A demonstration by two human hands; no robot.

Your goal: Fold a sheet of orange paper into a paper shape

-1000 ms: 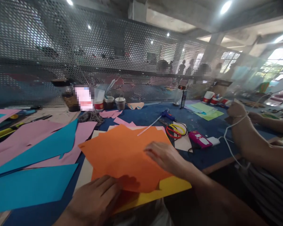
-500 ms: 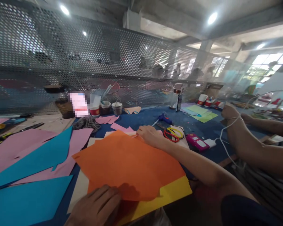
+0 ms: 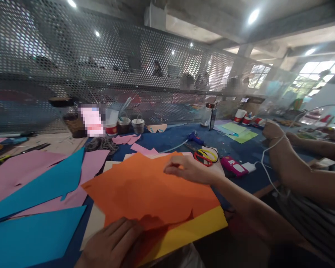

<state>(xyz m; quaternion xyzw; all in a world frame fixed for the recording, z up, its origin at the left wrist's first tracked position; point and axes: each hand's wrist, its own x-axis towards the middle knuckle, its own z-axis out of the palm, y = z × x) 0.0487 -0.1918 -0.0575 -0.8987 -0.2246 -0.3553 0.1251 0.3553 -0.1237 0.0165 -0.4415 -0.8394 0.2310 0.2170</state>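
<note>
Layered orange paper (image 3: 139,186) lies in front of me, with yellow paper (image 3: 195,230) showing under its near right side. My left hand (image 3: 111,240) is at the near left edge of the orange paper, its fingers bent together over that edge; the thumb is hidden. My right hand (image 3: 188,169) hovers over the far right part of the paper, with thumb and forefinger bent towards each other. I cannot make out anything between them. A small curled corner shows at the near right of the orange sheet. Beige board (image 3: 92,227) sticks out underneath.
Blue paper (image 3: 39,234) and pink paper (image 3: 25,167) lie to the left. Beyond my right hand are red-handled scissors (image 3: 202,159), a blue glue gun (image 3: 195,138) and a magenta device (image 3: 233,166) with a white cable. Cups (image 3: 138,125) stand by the mesh screen. A co-worker's arm (image 3: 293,152) is at right.
My right hand has come off the far edge of the orange paper and is nearer, above the sheet. The near edge of the top orange sheet has shifted away from me. My left hand stays put.
</note>
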